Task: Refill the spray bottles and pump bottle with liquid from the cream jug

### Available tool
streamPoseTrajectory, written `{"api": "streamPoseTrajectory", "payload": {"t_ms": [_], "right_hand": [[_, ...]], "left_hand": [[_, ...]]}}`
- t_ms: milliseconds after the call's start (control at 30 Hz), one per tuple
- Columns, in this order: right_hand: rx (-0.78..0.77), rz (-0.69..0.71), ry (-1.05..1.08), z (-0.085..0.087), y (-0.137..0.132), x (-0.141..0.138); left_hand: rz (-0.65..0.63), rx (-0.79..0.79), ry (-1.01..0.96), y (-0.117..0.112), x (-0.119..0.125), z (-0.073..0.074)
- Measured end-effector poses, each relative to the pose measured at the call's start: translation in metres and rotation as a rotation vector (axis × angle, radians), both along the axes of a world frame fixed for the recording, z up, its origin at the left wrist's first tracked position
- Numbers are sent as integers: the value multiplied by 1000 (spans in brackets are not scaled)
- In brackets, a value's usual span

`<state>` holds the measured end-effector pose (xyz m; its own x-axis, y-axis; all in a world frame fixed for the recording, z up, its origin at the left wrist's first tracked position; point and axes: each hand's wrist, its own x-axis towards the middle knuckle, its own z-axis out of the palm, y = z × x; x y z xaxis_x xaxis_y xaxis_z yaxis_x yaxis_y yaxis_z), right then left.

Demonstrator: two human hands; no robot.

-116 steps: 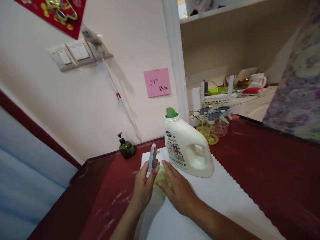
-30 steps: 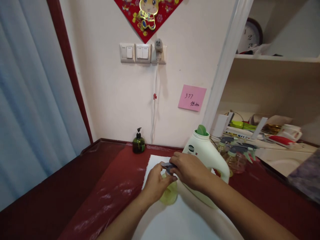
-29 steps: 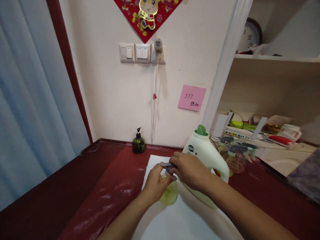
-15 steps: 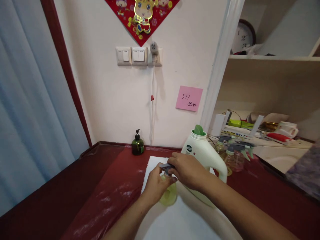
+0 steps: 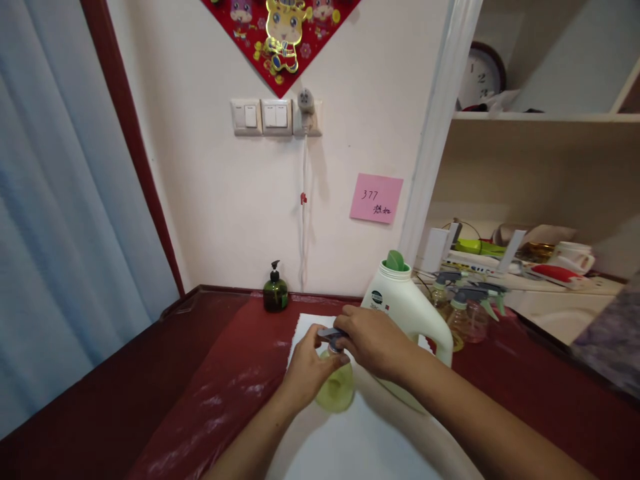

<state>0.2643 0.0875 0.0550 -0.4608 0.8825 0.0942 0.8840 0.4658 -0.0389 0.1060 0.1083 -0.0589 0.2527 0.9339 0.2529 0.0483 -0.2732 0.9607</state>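
Observation:
A small yellow-green spray bottle [image 5: 336, 392] stands on a white mat [image 5: 350, 440] in front of me. My left hand [image 5: 306, 367] is wrapped round the bottle's upper body. My right hand [image 5: 373, 340] is closed over its grey spray head [image 5: 327, 333], fingers pinched on it. Just behind my right hand stands a large white detergent jug [image 5: 407, 308] with an open neck and a green cap resting in it.
A dark green pump bottle [image 5: 275, 293] stands by the wall. Two spray bottles [image 5: 467, 313] stand right of the jug. The counter has a red cover [image 5: 225, 393]. Behind on the right, a shelf [image 5: 530, 267] holds clutter. A blue curtain [image 5: 65, 213] hangs left.
The view has swung from the right to face the wall. The grey spray head, held apart upright in my left hand earlier, now sits on the bottle under my right hand.

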Motion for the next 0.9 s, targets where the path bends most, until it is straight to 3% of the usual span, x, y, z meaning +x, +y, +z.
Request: {"api": "streamPoseTrajectory", "payload": {"t_ms": [133, 400, 667, 800, 900], "right_hand": [[-5, -2, -1, -2, 2, 0], [36, 11, 10, -7, 3, -1], [125, 24, 96, -16, 0, 3], [307, 16, 223, -39, -19, 9], [593, 113, 515, -76, -43, 15]], "left_hand": [[44, 28, 24, -3, 3, -4], [-289, -35, 12, 16, -16, 3], [-193, -39, 51, -6, -21, -11], [-145, -43, 102, -13, -27, -15], [-104, -58, 130, -14, -34, -20]]}}
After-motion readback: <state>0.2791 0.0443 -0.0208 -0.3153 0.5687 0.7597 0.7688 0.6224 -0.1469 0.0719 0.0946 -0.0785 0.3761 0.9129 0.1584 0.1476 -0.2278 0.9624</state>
